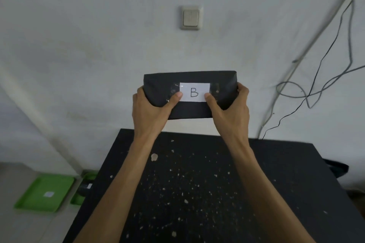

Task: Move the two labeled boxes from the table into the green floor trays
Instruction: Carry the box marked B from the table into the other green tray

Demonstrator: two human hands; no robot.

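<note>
Black box (190,94), white label "B": gripped at both ends by my left hand (149,108) and right hand (230,108), thumbs on its face, raised above the speckled black worktop (197,183); green trays (45,193) on floor, lower left

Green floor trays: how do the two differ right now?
The left tray is fully in view; the right tray is partly hidden behind the table. The left tray holds only a small white label, while the right tray carries a dark object with a white tag. Both are green and sit side by side on the floor.
</note>
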